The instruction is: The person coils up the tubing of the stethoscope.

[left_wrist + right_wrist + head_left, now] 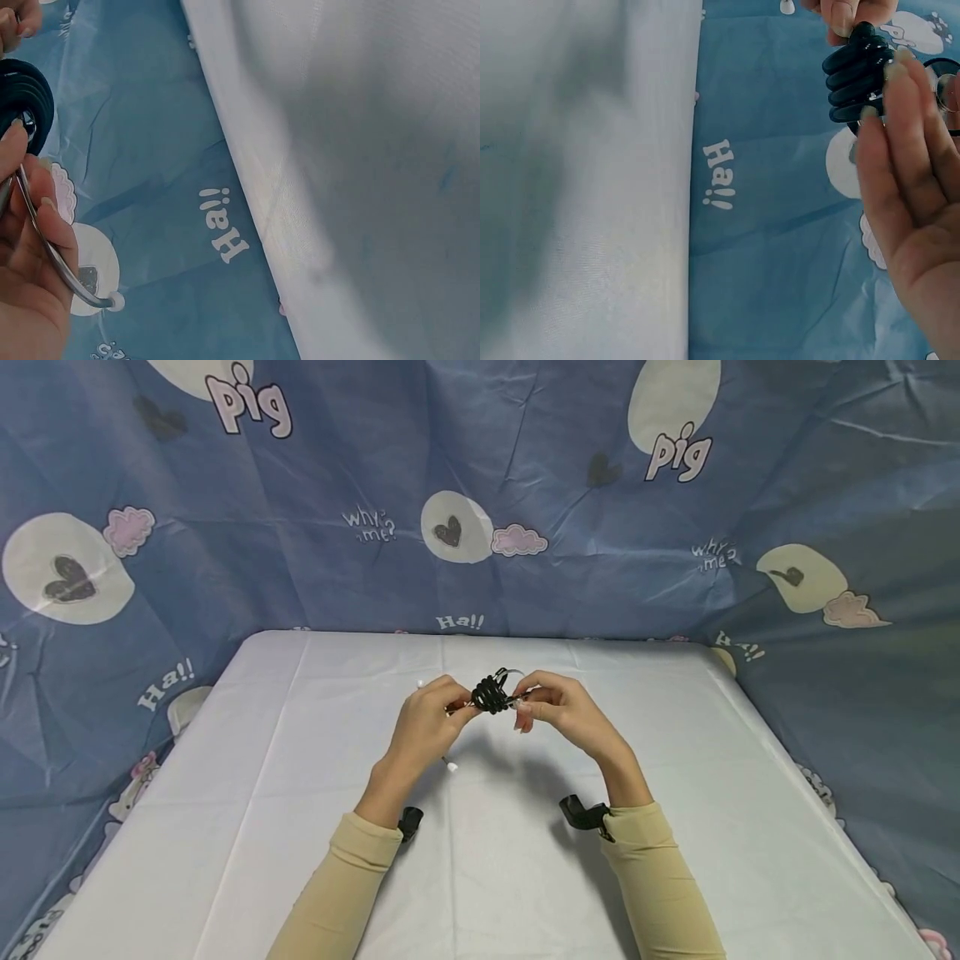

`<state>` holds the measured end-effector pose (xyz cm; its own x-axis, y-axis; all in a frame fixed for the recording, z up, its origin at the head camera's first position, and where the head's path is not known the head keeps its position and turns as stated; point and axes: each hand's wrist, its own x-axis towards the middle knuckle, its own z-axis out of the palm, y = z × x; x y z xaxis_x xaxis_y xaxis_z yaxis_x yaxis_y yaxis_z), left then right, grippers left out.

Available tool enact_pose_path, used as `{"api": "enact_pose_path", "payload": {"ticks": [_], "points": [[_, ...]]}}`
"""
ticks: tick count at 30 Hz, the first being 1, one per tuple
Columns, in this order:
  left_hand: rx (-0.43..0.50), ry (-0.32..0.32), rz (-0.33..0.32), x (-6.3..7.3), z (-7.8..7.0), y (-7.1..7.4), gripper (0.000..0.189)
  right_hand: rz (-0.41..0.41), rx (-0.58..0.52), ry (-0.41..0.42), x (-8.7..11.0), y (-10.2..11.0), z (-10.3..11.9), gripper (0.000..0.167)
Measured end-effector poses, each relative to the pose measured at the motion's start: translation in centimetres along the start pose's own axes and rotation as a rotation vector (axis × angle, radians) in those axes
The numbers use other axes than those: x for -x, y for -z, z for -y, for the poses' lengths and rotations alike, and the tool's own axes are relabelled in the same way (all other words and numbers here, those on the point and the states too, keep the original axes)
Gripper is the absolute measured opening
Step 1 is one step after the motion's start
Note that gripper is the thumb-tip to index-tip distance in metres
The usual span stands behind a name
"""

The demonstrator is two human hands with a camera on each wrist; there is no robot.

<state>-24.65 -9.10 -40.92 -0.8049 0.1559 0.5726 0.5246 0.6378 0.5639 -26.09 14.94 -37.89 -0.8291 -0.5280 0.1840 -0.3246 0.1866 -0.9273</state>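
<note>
Held up in front of me between both hands is a stethoscope (490, 695), its black tubing wound into a tight bundle of several coils. My left hand (427, 714) pinches its left end. Beside that hand, in the left wrist view, a bent metal ear tube (56, 259) runs down to a white ear tip (116, 301); one white tip (451, 767) also shows below the hand in the head view. My right hand (566, 706) pinches the other end by thumb and fingers. Behind its fingers, in the right wrist view, appears a round, black-rimmed chest piece (928, 67), partly hidden.
Below the hands lies a white-covered table (337, 860) with creases and shadows. Behind it and along its sides hangs a blue printed cloth (360, 585). Black camera mounts (583, 812) sit at both wrists, by the beige sleeves.
</note>
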Motion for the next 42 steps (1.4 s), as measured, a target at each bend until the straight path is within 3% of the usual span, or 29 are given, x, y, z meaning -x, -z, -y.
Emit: {"api": "enact_pose_path", "payload": {"ticks": [18, 22, 25, 29, 36, 42], "points": [[0.041, -0.055, 0.021, 0.0, -0.3, 0.0, 0.01, -0.366, 0.179, 0.012, -0.6, -1.0, 0.2, 0.019], [0.051, -0.058, 0.019, 0.1, -0.3, 0.2, 0.008, -0.427, 0.207, 0.046, -0.2, -2.0, 2.1, 0.019], [0.049, -0.055, 0.014, 0.1, -0.3, 0.2, 0.008, -0.447, 0.222, 0.084, 0.1, -2.8, 3.6, 0.014], [0.029, -0.019, 0.009, 0.0, -0.4, 0.0, 0.012, -0.441, 0.243, 0.12, -0.1, -3.0, 3.5, 0.009], [0.044, 0.055, 0.018, 0.0, -0.8, -0.1, 0.015, -0.418, 0.265, 0.208, -0.9, -2.2, 0.5, 0.006], [0.061, 0.101, 0.055, 0.2, -0.6, 0.0, 0.013, -0.396, 0.273, 0.272, -0.9, -2.2, 0.1, 0.007]]}}
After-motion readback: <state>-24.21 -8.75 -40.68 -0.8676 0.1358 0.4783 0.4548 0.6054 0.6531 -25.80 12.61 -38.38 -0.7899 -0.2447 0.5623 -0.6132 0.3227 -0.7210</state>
